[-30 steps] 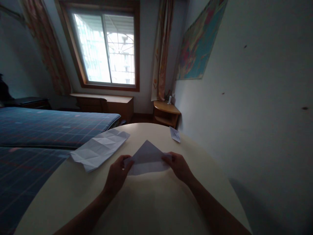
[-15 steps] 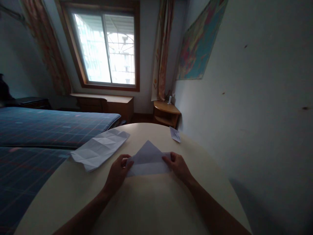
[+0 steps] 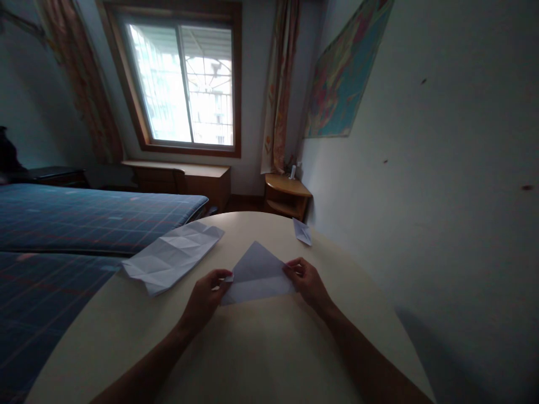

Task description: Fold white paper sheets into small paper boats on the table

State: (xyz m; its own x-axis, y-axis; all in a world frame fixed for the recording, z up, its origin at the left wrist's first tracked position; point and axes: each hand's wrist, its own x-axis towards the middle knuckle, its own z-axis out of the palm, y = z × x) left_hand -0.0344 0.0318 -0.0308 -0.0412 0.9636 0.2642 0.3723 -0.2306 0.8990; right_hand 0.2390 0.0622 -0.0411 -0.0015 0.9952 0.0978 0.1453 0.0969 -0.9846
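A folded sheet of pale paper (image 3: 257, 275) with a pointed top lies on the round cream table (image 3: 261, 359), with a crease running across it. My left hand (image 3: 209, 292) pinches its left corner between thumb and fingers. At the right corner, my right hand (image 3: 306, 280) grips the paper in the same way. Further left, a creased white sheet (image 3: 177, 255) rests near the table's edge. A small folded paper piece (image 3: 302, 232) sits toward the back right of the table.
Left of the table is a bed with a blue plaid mattress (image 3: 92, 219). Behind stand a low wooden desk (image 3: 210, 174) and a corner shelf (image 3: 288, 186). A white wall (image 3: 442, 224) runs along the right side.
The fingers of both hands have shifted slightly at the paper's corners, with the right fingertips a little higher. A small bit of the left corner now shows above my left thumb.
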